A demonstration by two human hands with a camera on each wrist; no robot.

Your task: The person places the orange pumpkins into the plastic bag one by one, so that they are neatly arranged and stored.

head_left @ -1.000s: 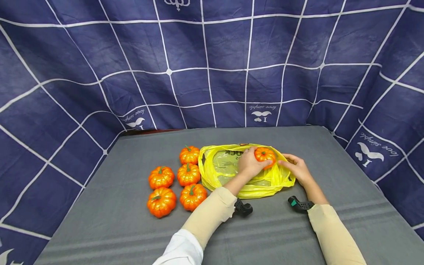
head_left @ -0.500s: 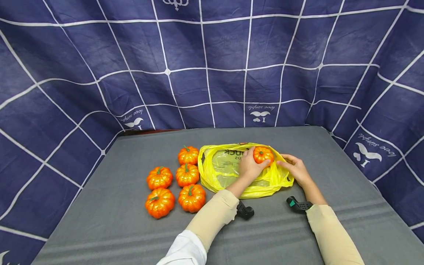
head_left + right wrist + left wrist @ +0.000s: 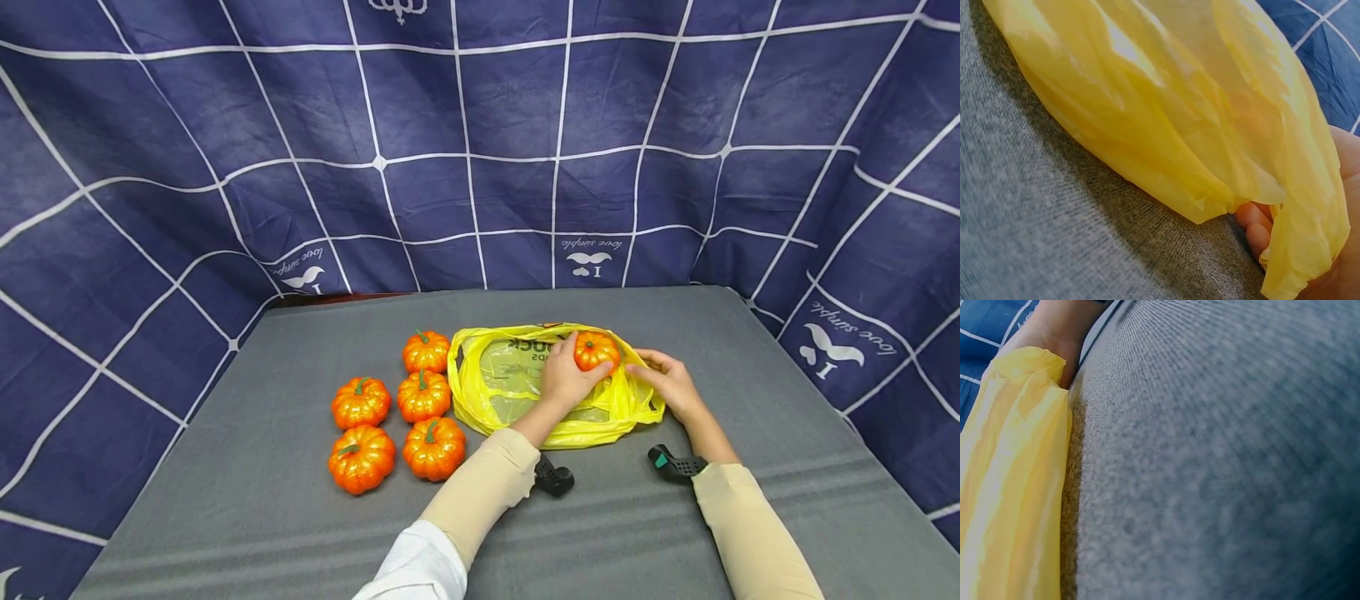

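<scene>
A yellow plastic bag (image 3: 472, 392) lies on its base with its mouth spread wide, dark print showing on the inner wall. Over the right part of that mouth, my left hand (image 3: 567, 379) grips a small orange pumpkin (image 3: 596, 350) with thumb and fingers around its side. My right hand (image 3: 672, 383) holds the bag's right rim, thumb toward the opening. In the right wrist view, curled fingertips (image 3: 1257, 234) show through a gap in the yellow film. The left wrist view has the bag's side (image 3: 1016, 487) close up, with the pumpkin hidden behind it.
Left of the bag, several orange pumpkins (image 3: 425, 396) with green stems stand grouped on the grey tabletop (image 3: 247, 500); the nearest ones sit right at the bag's edge. A blue grid-patterned cloth (image 3: 420, 200) hangs along the back and sides.
</scene>
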